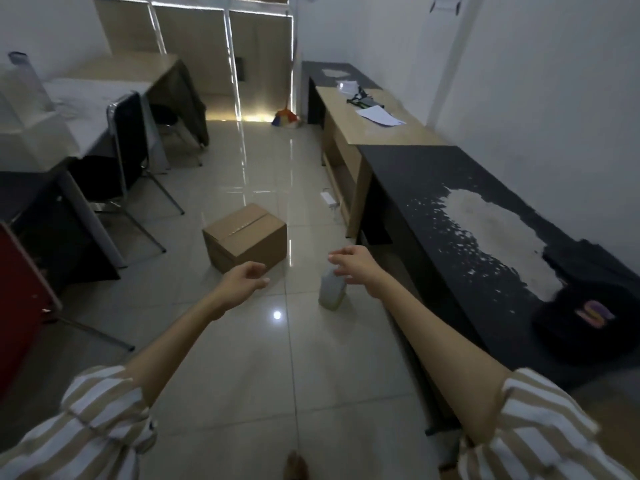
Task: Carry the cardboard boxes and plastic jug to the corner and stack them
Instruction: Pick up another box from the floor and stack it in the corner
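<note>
Looking down over your outstretched arms, you see the pale tiled floor (242, 358) filling the middle of the room. Along your right runs a long black table (450, 209) with a worn, pale patch on its top, and a dark bag (585, 317) sits at its near end. Beyond it stands a wooden desk (349, 133) with loose papers (379, 116) on it. On your left, a chair (128, 140) is tucked beside a table with a white top (79, 98), and a broom head (285, 118) lies on the floor by the far wall.

The cardboard box (246, 237) rests on the floor ahead, taped shut along its top, slightly left of centre. Your left hand (242, 281) hangs in front of the box's near lower corner, fingers loosely curled and holding nothing; whether it touches the box cannot be told. The plastic jug (331, 289) stands upright on the floor to the right of the box, near the black table's leg. Your right hand (353, 264) hovers directly over the jug's top, fingers (337, 259) spread and bent downward, and it grips nothing; the jug's neck is partly hidden behind them.
</note>
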A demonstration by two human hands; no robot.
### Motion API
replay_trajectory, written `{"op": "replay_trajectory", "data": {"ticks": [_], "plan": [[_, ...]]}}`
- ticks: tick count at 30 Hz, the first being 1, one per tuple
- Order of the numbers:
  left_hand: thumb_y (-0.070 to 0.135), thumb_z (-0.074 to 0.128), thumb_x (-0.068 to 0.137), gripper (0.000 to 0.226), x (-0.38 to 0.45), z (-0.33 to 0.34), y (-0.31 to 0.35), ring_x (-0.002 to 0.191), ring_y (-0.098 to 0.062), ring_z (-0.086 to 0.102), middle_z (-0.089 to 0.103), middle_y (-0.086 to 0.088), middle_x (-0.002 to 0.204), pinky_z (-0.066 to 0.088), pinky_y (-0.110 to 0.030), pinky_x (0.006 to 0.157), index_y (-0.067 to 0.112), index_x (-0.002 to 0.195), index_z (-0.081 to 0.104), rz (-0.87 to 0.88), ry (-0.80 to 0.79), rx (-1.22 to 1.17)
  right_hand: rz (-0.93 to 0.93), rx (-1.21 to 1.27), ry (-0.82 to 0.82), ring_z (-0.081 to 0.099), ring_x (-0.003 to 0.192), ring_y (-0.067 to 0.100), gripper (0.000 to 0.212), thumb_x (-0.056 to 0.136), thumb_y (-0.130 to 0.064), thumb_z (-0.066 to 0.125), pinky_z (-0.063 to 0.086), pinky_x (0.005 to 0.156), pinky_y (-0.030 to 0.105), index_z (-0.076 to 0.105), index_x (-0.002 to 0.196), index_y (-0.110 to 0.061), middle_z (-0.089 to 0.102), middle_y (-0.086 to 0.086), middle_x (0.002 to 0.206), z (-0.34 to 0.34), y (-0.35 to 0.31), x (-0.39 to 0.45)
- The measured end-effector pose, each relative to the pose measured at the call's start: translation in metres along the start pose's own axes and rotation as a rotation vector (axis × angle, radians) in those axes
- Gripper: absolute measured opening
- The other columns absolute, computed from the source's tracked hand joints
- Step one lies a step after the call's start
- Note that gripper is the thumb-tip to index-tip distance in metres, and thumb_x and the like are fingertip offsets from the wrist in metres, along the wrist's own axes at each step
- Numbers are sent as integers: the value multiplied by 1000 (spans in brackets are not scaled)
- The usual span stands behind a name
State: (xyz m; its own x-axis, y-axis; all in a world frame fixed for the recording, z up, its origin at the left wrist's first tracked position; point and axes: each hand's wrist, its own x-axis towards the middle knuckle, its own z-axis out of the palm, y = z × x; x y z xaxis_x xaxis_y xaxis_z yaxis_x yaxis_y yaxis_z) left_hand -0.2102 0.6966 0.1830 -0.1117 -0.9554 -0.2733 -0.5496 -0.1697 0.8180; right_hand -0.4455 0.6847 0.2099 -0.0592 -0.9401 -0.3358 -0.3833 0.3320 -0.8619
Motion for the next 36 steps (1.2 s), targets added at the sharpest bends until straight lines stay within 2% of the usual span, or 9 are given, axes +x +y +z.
{"op": "replay_trajectory", "data": {"ticks": [3,8,13,18,22,27,29,33,36], "plan": [[22,57,93,45,57,-36,-2,110,-18,50,51,-9,132,41,-31,87,11,135,46,-57,13,-49,-1,2,-39,62,110,25,31,93,-25,58,48,101,45,60,121,-12,62,7,122,9,-34,67],[23,57,92,45,145,-95,3,111,-17,49,53,-8,133,40,-30,89,11,135,48,-95,87,-88,-36,-15,-21,63,104,23,28,92,-25,58,48,97,42,61,117,-13,62,6,120,16,-102,177],[25,52,95,40,223,-143,-1,107,-18,49,51,-3,121,42,-24,70,13,133,46,-208,116,-191,-44,-56,-84,64,105,25,27,92,-23,57,48,101,46,61,116,-11,64,9,120,51,-149,269],[28,53,95,31,311,-184,-17,105,-18,50,53,-4,119,44,-28,79,18,124,50,-272,83,-227,-16,-49,-140,62,91,20,32,92,-23,58,53,81,35,61,119,-6,64,10,122,97,-168,363],[25,54,95,40,392,-221,-26,100,-19,48,54,-7,118,41,-25,69,11,132,49,-276,103,-243,28,-46,-128,63,91,20,31,92,-21,58,49,95,45,62,118,-7,65,11,119,125,-190,438],[21,53,95,31,487,-247,-55,97,-15,45,47,-2,114,35,-19,62,14,124,51,-334,81,-226,106,-53,-128,61,81,17,29,92,-18,57,42,64,28,61,118,-6,64,8,107,153,-211,524],[22,54,94,26,521,-251,-70,92,-13,47,49,-5,119,38,-24,66,12,118,51,-380,75,-233,138,-52,-137,58,69,12,25,91,-18,58,39,58,25,63,113,-8,62,5,100,164,-213,557],[29,54,94,50,588,-249,-111,106,-23,49,48,-11,138,42,-35,93,5,136,43,-487,26,-202,193,-75,-162,56,66,11,3,89,-17,59,37,56,24,62,91,-18,62,4,95,188,-199,635],[27,50,96,51,645,-233,-158,103,-18,43,47,-13,138,36,-29,88,5,140,37,-521,-16,-188,230,-90,-179,56,65,11,6,90,-14,57,36,52,21,61,88,-19,61,4,94,213,-166,708]]}}
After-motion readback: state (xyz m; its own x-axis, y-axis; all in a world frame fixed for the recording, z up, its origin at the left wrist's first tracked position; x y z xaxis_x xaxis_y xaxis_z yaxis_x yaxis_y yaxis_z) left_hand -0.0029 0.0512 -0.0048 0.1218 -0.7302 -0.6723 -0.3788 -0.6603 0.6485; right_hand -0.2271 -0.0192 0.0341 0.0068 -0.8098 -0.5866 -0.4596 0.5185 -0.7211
